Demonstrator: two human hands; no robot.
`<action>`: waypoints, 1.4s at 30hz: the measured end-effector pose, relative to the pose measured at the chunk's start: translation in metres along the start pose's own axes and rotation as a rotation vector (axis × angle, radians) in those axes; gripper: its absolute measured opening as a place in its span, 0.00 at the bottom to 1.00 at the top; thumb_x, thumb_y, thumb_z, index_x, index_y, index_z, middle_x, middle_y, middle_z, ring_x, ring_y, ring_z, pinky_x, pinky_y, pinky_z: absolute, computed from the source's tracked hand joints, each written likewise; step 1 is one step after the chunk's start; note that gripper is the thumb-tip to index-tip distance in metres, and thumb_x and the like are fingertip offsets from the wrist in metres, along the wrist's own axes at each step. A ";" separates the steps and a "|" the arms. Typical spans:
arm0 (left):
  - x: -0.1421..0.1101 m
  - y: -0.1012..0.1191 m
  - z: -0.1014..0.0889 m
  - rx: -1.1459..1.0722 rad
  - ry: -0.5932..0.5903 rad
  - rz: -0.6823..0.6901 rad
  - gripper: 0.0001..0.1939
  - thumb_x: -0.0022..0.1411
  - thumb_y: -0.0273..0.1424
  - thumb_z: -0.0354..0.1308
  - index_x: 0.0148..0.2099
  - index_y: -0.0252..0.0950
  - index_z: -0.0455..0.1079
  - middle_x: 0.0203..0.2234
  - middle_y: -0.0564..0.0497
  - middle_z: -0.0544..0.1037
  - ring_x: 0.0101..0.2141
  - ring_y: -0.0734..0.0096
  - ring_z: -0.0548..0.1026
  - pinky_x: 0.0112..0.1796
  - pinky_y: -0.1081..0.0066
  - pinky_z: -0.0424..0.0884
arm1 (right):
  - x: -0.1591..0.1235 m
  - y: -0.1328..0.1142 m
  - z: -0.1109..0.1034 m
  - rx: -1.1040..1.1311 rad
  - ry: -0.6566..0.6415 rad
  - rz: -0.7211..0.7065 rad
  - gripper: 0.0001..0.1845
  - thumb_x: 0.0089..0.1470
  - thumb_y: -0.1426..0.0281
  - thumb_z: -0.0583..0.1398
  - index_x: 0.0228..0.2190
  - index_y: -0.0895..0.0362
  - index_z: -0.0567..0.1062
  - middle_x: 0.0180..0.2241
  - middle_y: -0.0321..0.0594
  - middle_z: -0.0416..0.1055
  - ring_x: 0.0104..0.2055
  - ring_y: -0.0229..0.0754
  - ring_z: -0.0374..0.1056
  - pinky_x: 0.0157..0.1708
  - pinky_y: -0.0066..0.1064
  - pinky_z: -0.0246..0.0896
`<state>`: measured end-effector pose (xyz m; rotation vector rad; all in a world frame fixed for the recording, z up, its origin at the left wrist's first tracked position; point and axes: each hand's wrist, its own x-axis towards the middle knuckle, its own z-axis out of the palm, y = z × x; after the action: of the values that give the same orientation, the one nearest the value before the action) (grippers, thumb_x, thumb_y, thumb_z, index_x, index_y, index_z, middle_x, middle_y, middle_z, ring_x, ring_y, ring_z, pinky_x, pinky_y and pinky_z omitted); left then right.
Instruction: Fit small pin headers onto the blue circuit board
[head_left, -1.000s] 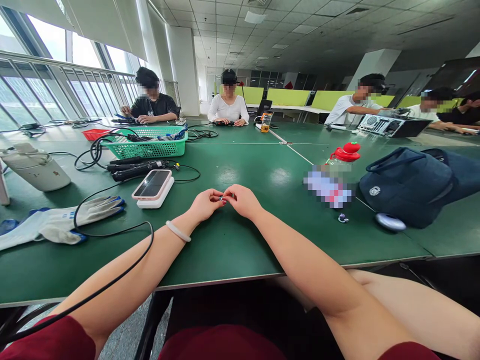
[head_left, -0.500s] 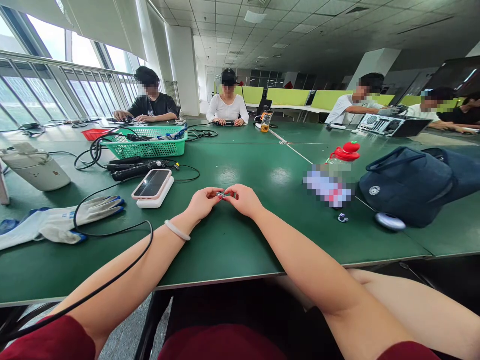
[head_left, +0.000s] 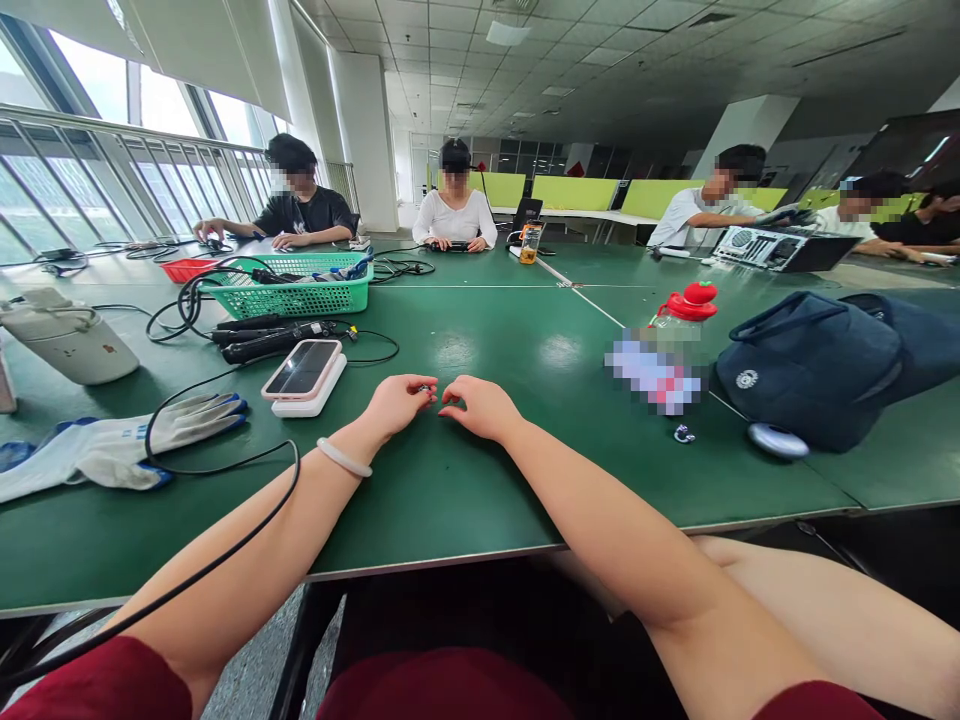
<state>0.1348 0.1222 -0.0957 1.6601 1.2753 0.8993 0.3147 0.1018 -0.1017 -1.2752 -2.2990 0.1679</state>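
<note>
Both my hands rest on the green table point(head_left: 525, 470), fingertips a small gap apart. My left hand point(head_left: 399, 402), with a pale bangle on its wrist, is closed in a pinch on a small metal piece point(head_left: 425, 389). My right hand point(head_left: 481, 407) has its fingers curled and pressed together; whether anything is in them is hidden. A phone on a white pad point(head_left: 304, 372) lies just left of my left hand.
White work gloves point(head_left: 112, 445), a black cable point(head_left: 225, 465), a green basket point(head_left: 292, 285) and a white container point(head_left: 71, 335) lie to the left. A red-capped bottle point(head_left: 664, 350), a dark bag point(head_left: 817, 365) and a small metal bit point(head_left: 681, 434) sit right. Several people sit at the far side.
My hands have drawn apart by a small gap and dropped onto the table; before, their fingertips met on the small metal piece. A far-left person has stretched an arm out.
</note>
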 end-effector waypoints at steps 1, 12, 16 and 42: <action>0.002 -0.001 -0.007 0.200 0.065 0.041 0.17 0.54 0.27 0.57 0.47 0.34 0.76 0.35 0.45 0.81 0.39 0.60 0.77 0.48 0.61 0.69 | 0.000 0.000 -0.001 -0.011 -0.008 -0.005 0.08 0.55 0.64 0.63 0.34 0.55 0.76 0.36 0.38 0.71 0.36 0.37 0.65 0.36 0.28 0.55; 0.020 -0.024 -0.068 0.962 0.258 -0.073 0.16 0.51 0.24 0.52 0.40 0.32 0.78 0.34 0.39 0.78 0.34 0.54 0.75 0.37 0.65 0.67 | -0.001 0.014 -0.006 0.042 0.005 0.160 0.07 0.58 0.70 0.58 0.30 0.57 0.76 0.31 0.38 0.69 0.32 0.36 0.61 0.31 0.27 0.52; 0.020 -0.020 -0.069 0.930 0.236 -0.162 0.14 0.48 0.23 0.55 0.36 0.35 0.78 0.26 0.43 0.78 0.31 0.56 0.75 0.32 0.67 0.67 | 0.000 0.013 -0.004 0.031 -0.016 0.136 0.07 0.57 0.70 0.58 0.31 0.57 0.76 0.31 0.38 0.70 0.32 0.36 0.62 0.31 0.28 0.52; -0.005 0.006 0.010 -0.080 -0.032 0.186 0.21 0.57 0.40 0.56 0.49 0.34 0.72 0.39 0.46 0.79 0.42 0.66 0.73 0.46 0.69 0.66 | 0.003 0.017 0.000 0.098 -0.045 0.146 0.07 0.56 0.71 0.59 0.31 0.56 0.78 0.31 0.37 0.74 0.34 0.36 0.66 0.35 0.27 0.56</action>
<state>0.1449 0.1143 -0.0946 1.7431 1.0616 1.0168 0.3264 0.1134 -0.1066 -1.4019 -2.2050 0.3583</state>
